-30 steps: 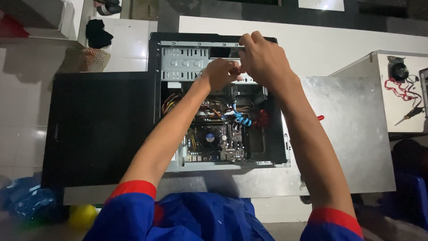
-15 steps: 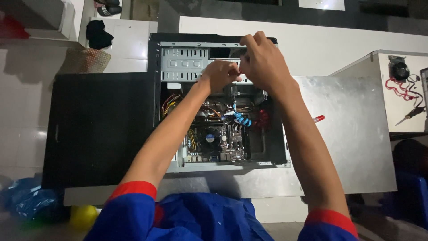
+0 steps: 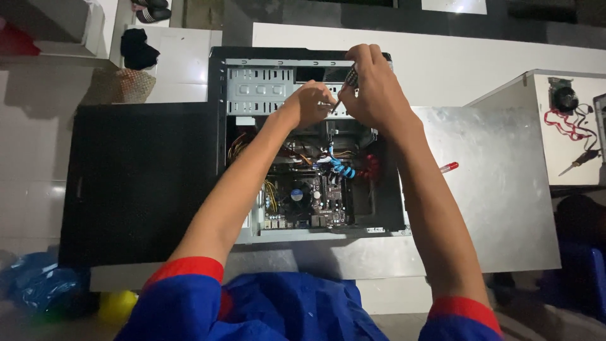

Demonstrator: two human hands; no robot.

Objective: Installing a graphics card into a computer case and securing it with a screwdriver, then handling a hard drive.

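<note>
The right hand (image 3: 377, 88) is curling closed around the handle of a screwdriver (image 3: 344, 90), its thin shaft slanting down and leftward toward the drive cage (image 3: 260, 91) at the far end of the open computer case (image 3: 218, 82). The left hand (image 3: 309, 104) is meeting it right there, fingers pinched together at the screwdriver's tip; whether anything small is sitting between those fingertips is too hard to tell. Both hands are hovering over the far end of the case, just beside the perforated metal cage.

Below the hands, nearer the person, blue cables (image 3: 341, 167) are coiling across the middle of the case, with a dark red part just to their right. Nearer still, the motherboard (image 3: 309, 202) is showing, its round cooler fan (image 3: 298, 194) sitting left of centre.

To the left of the case, a black side panel (image 3: 136, 183) is lying flat against it. To the right of the case, a silver metal panel (image 3: 499, 189) is lying flat, and a red-handled tool (image 3: 449, 167) is resting on it, close to the case wall. Well to the right of the case, another screwdriver (image 3: 576, 163) is lying beside red wires (image 3: 565, 123) on a white surface.
</note>
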